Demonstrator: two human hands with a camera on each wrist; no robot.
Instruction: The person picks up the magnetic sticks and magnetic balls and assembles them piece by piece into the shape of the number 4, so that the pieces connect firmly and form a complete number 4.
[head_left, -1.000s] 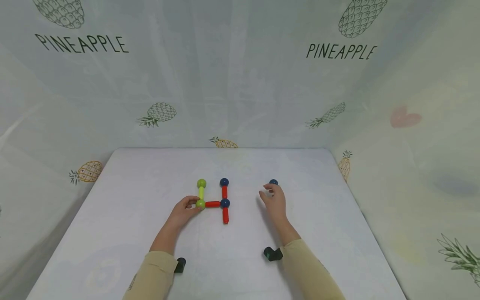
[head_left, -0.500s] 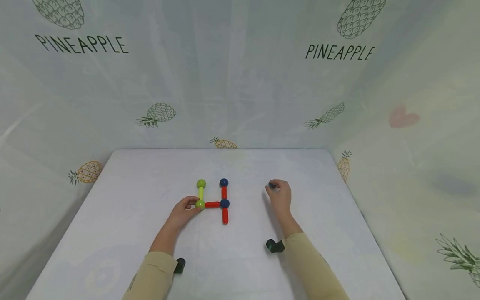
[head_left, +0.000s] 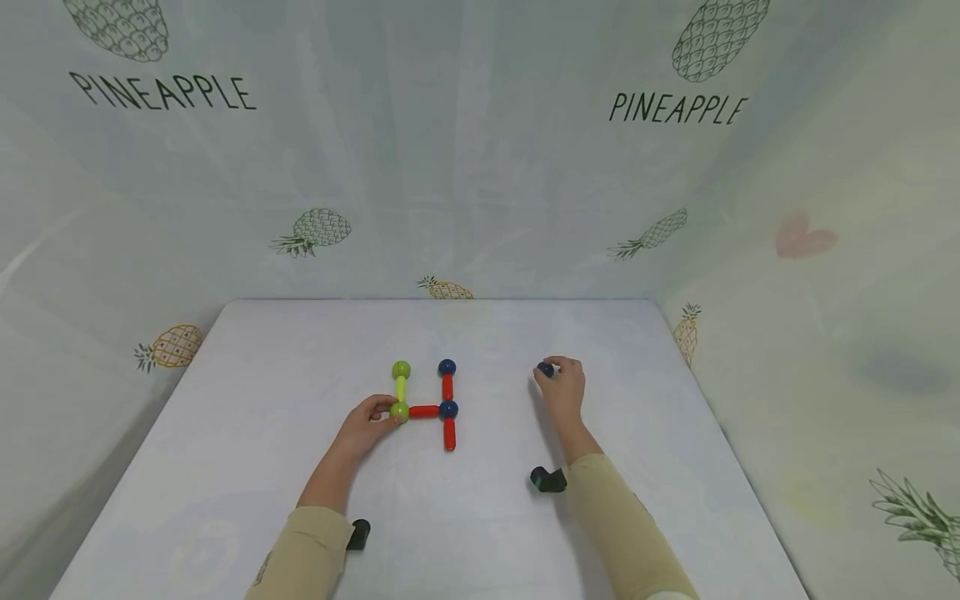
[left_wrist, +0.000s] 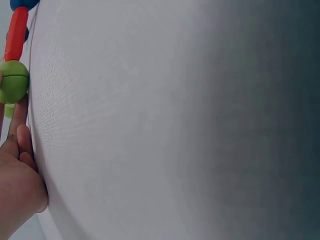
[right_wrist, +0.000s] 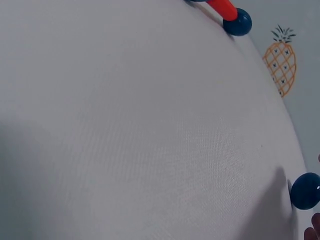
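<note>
My left hand (head_left: 365, 427) pinches the lower green ball (head_left: 400, 412) between thumb and fingers. From that ball a light-green rod runs back to another green ball (head_left: 401, 369), and a red rod (head_left: 424, 411) runs right to a blue ball (head_left: 448, 409). Two more red rods leave this blue ball: one back to a second blue ball (head_left: 447, 367), one forward with a bare end (head_left: 450, 434). Apart on the right, my right hand (head_left: 566, 393) pinches a loose blue ball (head_left: 545, 368). In the right wrist view that ball (right_wrist: 305, 191) sits low over the tabletop, fingertips partly cut off.
The white table (head_left: 495, 517) ends at a cloth backdrop (head_left: 480, 167) printed with pineapples. A dark wrist device (head_left: 549, 480) juts from the right sleeve, another (head_left: 358, 534) from the left sleeve. Open tabletop lies between the joined pieces and the loose ball.
My right hand has moved slightly right and its thumb and fingers have closed round the loose blue ball. My left hand and the joined pieces have stayed in place.
</note>
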